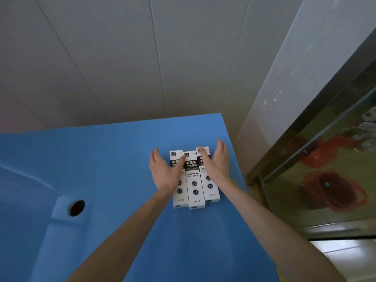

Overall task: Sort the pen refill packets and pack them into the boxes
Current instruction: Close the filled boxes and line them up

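Three white refill boxes are lying side by side on the blue desk point(122, 159), toward its 2 o'clock corner, long sides touching: the left box point(180, 197), the middle box point(195, 186) and the right box point(210, 190); the middle one is sitting a little nearer to me than its neighbours; each is showing a black band with white print and dark round marks lower down. I am seeing the left hand point(165, 171) lying over the left box at 9 o'clock of the group, its fingers point(154, 157) straight and slightly spread, the thumb reaching across toward the middle box; the right hand point(216, 161) is standing on edge against the right box at 3 o'clock, fingers straight and held together, the thumb resting on that box's top end; neither hand is curling around anything; both forearms are running in from 6 o'clock. A round dark hole point(77, 208) is showing in the desk at 8 o'clock of the boxes, well apart from them; a pale panelled wall point(142, 58) is rising behind the desk at 12 o'clock; a glass pane point(325, 169) with red reflections is standing at 3 o'clock.
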{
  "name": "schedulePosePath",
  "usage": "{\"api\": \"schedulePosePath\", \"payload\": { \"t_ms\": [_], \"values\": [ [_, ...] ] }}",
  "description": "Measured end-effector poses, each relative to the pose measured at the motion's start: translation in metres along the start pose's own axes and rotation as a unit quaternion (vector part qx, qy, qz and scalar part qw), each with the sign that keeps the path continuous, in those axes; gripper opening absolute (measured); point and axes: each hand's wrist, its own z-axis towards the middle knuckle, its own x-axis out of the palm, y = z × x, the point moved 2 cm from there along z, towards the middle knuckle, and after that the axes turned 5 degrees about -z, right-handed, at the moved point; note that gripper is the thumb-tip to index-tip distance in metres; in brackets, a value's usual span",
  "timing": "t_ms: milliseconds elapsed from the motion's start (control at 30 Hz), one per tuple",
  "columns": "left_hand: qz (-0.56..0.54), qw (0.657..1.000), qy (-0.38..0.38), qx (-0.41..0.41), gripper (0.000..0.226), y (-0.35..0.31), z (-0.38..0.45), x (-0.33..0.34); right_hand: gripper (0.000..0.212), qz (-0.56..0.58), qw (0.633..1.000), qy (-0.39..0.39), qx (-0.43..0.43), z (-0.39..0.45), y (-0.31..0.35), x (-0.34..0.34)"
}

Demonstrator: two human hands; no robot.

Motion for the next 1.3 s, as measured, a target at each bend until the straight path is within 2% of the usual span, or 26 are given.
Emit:
{"api": "schedulePosePath", "payload": {
  "t_ms": [33,100,200,300,400,467,500,567,633,700,767,933,1100,1233,1300],
  "values": [
    [0.001,1.000,0.010,-0.027,0.105,0.008,-0.002,-0.004,0.083,-0.020,0.999,-0.019,0.021,-0.008,-0.005,-0.004],
    [0.019,0.997,0.062,-0.044,0.100,0.020,-0.009,-0.007,0.069,-0.045,0.999,0.005,0.027,-0.025,-0.014,-0.002],
    [-0.008,0.994,0.108,-0.032,0.063,0.020,-0.025,-0.005,0.042,-0.030,0.998,0.059,-0.017,-0.051,-0.016,0.010],
    [-0.190,0.971,0.097,-0.105,0.048,-0.008,-0.036,-0.016,0.042,0.116,0.991,0.063,0.010,-0.061,-0.002,0.001],
    [-0.312,0.945,0.062,-0.075,0.042,-0.045,-0.052,-0.047,0.043,0.299,0.953,0.049,0.002,-0.074,0.027,-0.033],
    [-0.347,0.932,0.080,-0.058,0.051,-0.054,-0.071,-0.062,0.050,0.405,0.912,0.061,-0.023,-0.094,0.043,-0.049],
    [-0.355,0.927,0.103,-0.063,0.059,-0.056,-0.082,-0.066,0.056,0.417,0.906,0.059,-0.030,-0.105,0.045,-0.054],
    [-0.352,0.923,0.142,-0.063,0.056,-0.053,-0.096,-0.068,0.061,0.402,0.913,0.056,-0.038,-0.119,0.045,-0.058],
    [-0.311,0.934,0.175,-0.033,0.038,-0.056,-0.101,-0.070,0.050,0.382,0.922,0.066,-0.021,-0.121,0.042,-0.060],
    [-0.266,0.942,0.206,-0.019,0.024,-0.063,-0.098,-0.072,0.037,0.373,0.921,0.109,0.025,-0.111,0.040,-0.066],
    [-0.239,0.945,0.223,-0.001,0.021,-0.068,-0.091,-0.077,0.035,0.354,0.922,0.153,0.033,-0.097,0.038,-0.075],
    [-0.216,0.945,0.244,0.009,0.022,-0.076,-0.082,-0.076,0.037,0.304,0.928,0.216,0.013,-0.086,0.046,-0.090],
    [-0.213,0.950,0.226,0.006,0.026,-0.071,-0.083,-0.072,0.033,0.271,0.942,0.197,0.005,-0.090,0.047,-0.081],
    [-0.217,0.953,0.211,0.001,0.029,-0.079,-0.082,-0.068,0.035,0.287,0.936,0.203,0.028,-0.086,0.054,-0.083],
    [-0.205,0.956,0.210,-0.013,0.025,-0.084,-0.082,-0.068,0.042,0.298,0.926,0.222,0.061,-0.079,0.054,-0.084]
  ]
}}
